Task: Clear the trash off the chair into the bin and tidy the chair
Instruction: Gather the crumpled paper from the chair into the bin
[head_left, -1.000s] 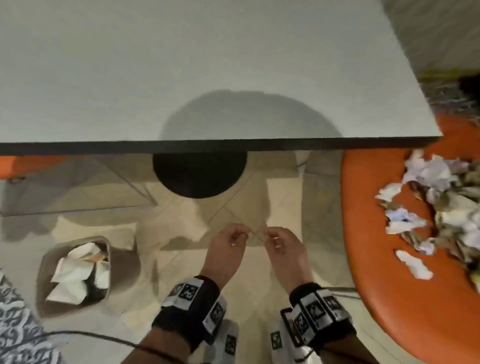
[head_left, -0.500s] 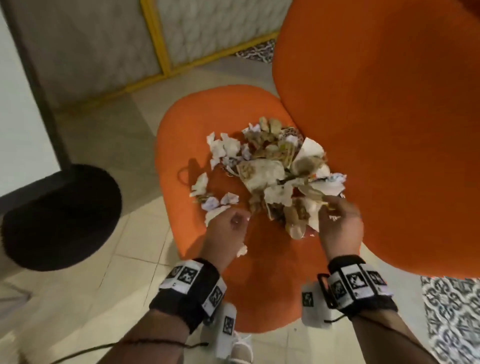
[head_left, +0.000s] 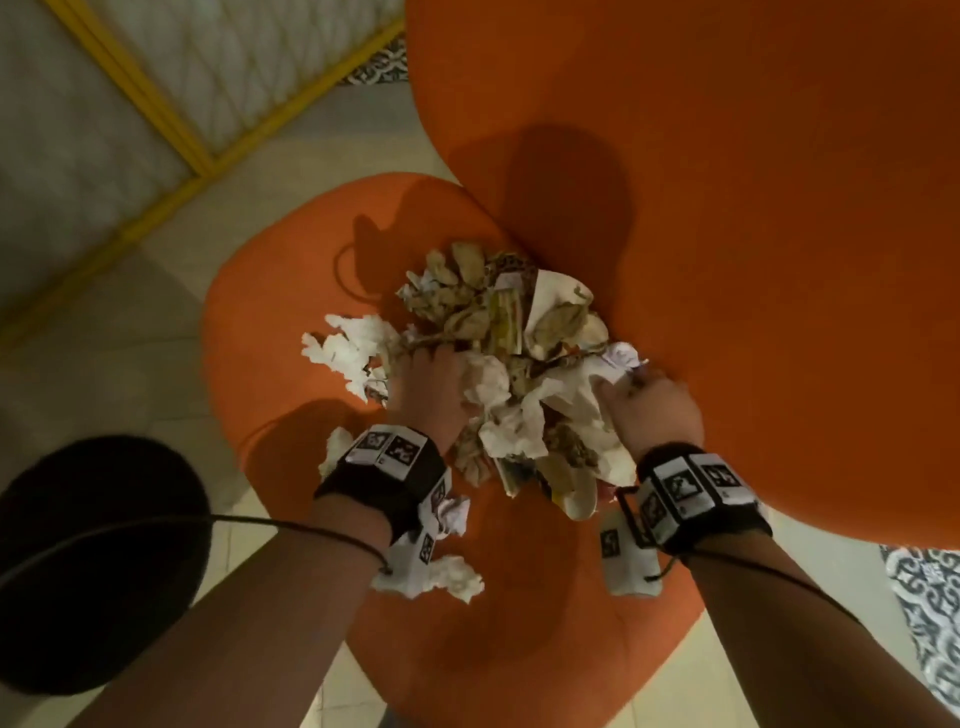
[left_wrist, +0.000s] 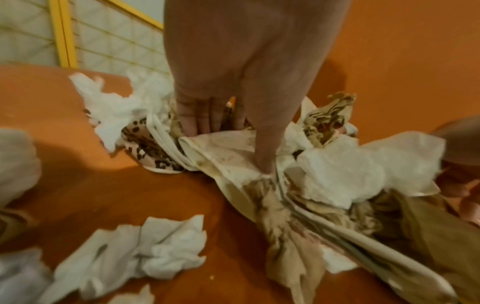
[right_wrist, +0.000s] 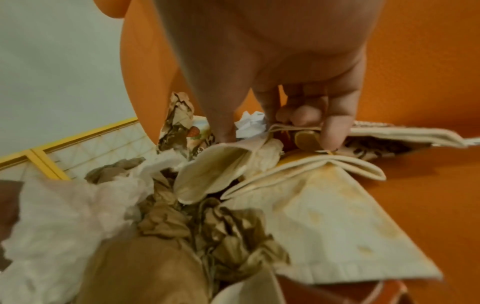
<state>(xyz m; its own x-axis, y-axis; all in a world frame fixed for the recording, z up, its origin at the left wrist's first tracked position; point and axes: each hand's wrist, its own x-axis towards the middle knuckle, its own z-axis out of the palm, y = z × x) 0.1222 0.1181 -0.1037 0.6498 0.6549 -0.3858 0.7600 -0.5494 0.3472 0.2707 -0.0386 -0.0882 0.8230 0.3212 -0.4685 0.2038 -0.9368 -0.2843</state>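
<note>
Right now I have both hands in the trash pile (head_left: 511, 374) on the orange chair seat (head_left: 270, 364). My left hand (head_left: 428, 395) is dug into the pile's left side: in the left wrist view the fingers (left_wrist: 197, 115) and thumb push down into cream, stained folded paper (left_wrist: 223, 148) and leopard-print wrapper (left_wrist: 145, 142). Whether they have closed on anything I cannot tell; the tips are buried. My right hand (head_left: 652, 410) is on the pile's right side, against the chair backrest (head_left: 727, 208); in the right wrist view its fingers (right_wrist: 332, 123) curl round the edge of a folded cream paper plate (right_wrist: 324, 197), pinching it.

The pile sits between my two hands, heaped at the back of the seat where it meets the backrest. Loose white tissue scraps (head_left: 348, 348) lie left of the pile, and another crumpled tissue (head_left: 441, 574) lies nearer the front of the seat, under my left wrist. Bare orange seat shows to the front and left. Tiled floor (head_left: 130, 364) lies past the seat's left edge, with a round black base (head_left: 93, 561) on it. No bin in view.
</note>
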